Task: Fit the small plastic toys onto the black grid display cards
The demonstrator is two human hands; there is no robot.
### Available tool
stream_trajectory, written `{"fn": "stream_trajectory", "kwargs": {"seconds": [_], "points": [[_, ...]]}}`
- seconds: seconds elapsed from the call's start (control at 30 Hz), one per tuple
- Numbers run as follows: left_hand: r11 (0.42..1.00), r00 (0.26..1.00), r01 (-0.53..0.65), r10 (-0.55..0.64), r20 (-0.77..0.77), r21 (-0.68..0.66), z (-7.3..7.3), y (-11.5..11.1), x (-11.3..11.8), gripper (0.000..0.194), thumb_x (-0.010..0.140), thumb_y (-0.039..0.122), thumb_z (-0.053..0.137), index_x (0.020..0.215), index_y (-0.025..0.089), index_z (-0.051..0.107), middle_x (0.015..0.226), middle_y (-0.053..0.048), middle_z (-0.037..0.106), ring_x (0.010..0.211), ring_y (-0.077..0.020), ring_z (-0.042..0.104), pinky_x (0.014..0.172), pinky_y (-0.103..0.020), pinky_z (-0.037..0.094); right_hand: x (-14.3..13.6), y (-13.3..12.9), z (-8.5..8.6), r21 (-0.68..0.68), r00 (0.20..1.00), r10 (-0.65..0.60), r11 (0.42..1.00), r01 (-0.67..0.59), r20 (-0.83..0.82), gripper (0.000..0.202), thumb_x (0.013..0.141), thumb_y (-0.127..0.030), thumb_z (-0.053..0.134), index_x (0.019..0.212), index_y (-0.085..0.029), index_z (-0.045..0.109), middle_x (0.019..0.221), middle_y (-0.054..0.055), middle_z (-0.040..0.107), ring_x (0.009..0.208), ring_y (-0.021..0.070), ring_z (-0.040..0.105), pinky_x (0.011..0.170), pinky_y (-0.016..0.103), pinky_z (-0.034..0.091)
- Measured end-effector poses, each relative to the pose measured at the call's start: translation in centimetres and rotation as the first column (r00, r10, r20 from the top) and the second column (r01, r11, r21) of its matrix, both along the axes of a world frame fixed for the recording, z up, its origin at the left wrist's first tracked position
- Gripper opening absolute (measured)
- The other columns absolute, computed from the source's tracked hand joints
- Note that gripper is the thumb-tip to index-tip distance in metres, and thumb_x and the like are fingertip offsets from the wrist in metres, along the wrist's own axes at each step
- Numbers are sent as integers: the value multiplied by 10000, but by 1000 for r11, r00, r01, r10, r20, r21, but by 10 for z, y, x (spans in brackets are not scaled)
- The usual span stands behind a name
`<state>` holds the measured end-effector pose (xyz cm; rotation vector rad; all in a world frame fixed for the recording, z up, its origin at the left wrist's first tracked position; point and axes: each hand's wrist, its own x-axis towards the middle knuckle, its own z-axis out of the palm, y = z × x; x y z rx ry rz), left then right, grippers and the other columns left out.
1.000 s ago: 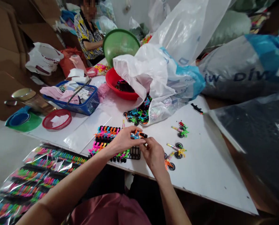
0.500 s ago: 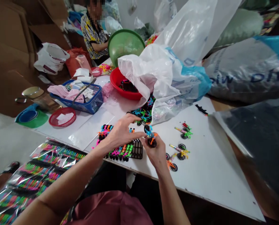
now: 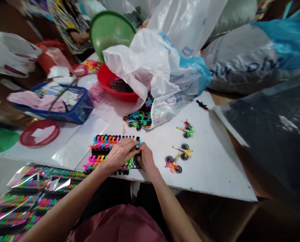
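A small blue and orange toy bicycle (image 3: 139, 146) stands at the right end of a black slotted tray (image 3: 135, 164). My left hand (image 3: 121, 154) reaches over the tray, its fingertips closed on the bicycle from the left. From the right, my right hand (image 3: 147, 158) has its fingers curled round the same bicycle and hides part of it. Rows of colourful toy bicycles (image 3: 101, 143) fill the tray to the left, partly under my left hand. Behind the tray lies a heap of loose toy bicycles (image 3: 140, 117) at the mouth of a white plastic bag (image 3: 162, 87).
Separate toy bicycles lie to the right, including a yellow one (image 3: 186, 153) and an orange one (image 3: 174, 167). A red basin (image 3: 119, 95), a blue basket (image 3: 76, 114) and a red basket (image 3: 40, 143) stand left. Wrapped packs (image 3: 34, 198) lie lower left. A person (image 3: 69, 30) is behind.
Both hands have moved down and left with the toy bicycle, from above the table to the tray's right end. My left fingers have closed in on it. The view has shifted right.
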<state>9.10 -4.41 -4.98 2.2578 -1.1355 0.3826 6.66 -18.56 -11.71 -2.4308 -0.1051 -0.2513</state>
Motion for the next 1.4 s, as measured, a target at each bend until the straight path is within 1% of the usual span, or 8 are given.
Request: {"fn": "stream_trajectory", "kwargs": {"seconds": [0.2,0.5,0.73,0.9,1.03,1.13,1.27,1.4], "points": [[1000,996,20,-21,82,18,-6,-4,1,151,890,209,474,908,144,609,854,-61,626,831,-174,561,787,-314,457,6,1,17,-181,994,54,981,-71,-97,214,804,-124,430,973,-149,559,908,80,582,730,168,552,641,265,429],[995,992,95,-96,78,19,-8,-1,-5,138,890,199,482,881,136,604,807,-50,611,821,-160,549,780,-296,455,-32,-143,64,-501,964,-254,846,183,-75,262,756,17,446,896,-112,625,957,139,555,854,192,523,683,276,388],[995,995,81,-84,60,52,-5,1,-9,173,905,200,448,882,133,606,780,-54,596,803,-159,543,760,-301,452,-32,-88,41,-610,993,104,783,-122,-65,201,866,-97,426,898,-201,595,964,54,570,902,170,506,762,259,372],[996,997,55,-58,45,65,-6,-1,-5,189,906,201,439,855,130,608,776,-56,589,798,-158,543,760,-299,451,-33,-76,31,-586,969,-245,789,184,-26,173,887,-272,454,976,-169,562,902,83,610,818,191,583,638,256,387],[993,999,-14,9,49,117,1,-5,2,169,887,191,473,807,128,607,764,-55,583,780,-166,546,748,-298,455,-25,-68,37,-426,914,-378,858,288,-144,249,856,-358,481,868,-138,596,749,97,636,689,205,604,582,266,377],[990,988,-90,76,131,106,11,0,-4,147,881,189,480,900,128,612,905,-86,600,891,-191,548,811,-327,449,-33,-49,38,-9,964,-224,974,225,-140,272,827,-400,486,800,-155,599,653,44,623,611,163,581,566,243,387],[988,978,-130,114,174,86,14,14,-37,204,881,186,473,1054,151,576,996,-80,603,956,-200,540,855,-360,438,-53,-11,16,438,988,-122,886,151,-94,241,768,-367,535,835,-144,599,648,20,625,583,145,570,551,226,423],[988,995,-34,20,99,151,-3,18,-65,223,876,160,460,1073,152,565,989,-75,613,968,-200,542,884,-368,440,-58,14,-10,463,980,-200,867,185,-17,149,762,-266,495,792,-158,594,714,30,627,654,155,565,608,248,444]]}}
